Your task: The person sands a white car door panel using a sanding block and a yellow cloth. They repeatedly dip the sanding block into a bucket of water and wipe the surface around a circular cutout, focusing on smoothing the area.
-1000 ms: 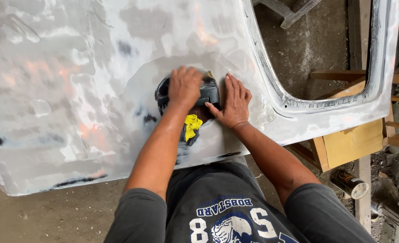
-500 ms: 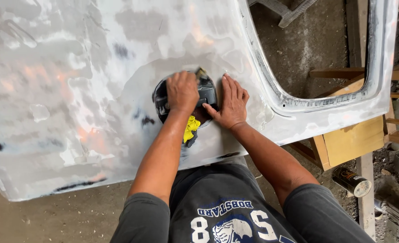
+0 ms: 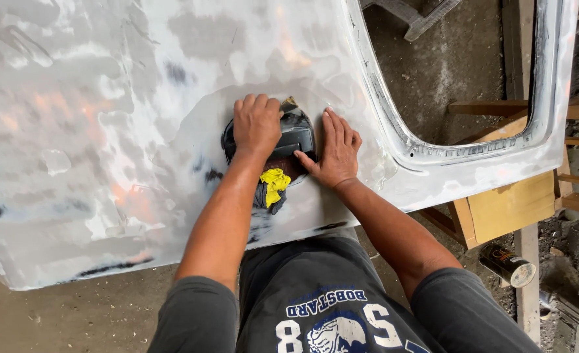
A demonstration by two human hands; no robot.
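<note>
A large grey-white car body panel (image 3: 93, 131) with patches of filler lies flat before me. On its near middle sits a black round power sander (image 3: 296, 134) with a yellow tag (image 3: 274, 182) on its tail. My left hand (image 3: 255, 123) presses down on top of the sander and grips it. Flat on the panel just right of the sander rests my right hand (image 3: 336, 150), its thumb touching the tool's edge.
The panel has a window cut-out (image 3: 446, 72) at upper right, showing concrete floor. Wooden stands (image 3: 505, 209) hold the panel on the right. A spray can (image 3: 508, 265) lies on the floor at lower right.
Both hands and the sander have shifted slightly up and to the right across the panel. The grip is unchanged.
</note>
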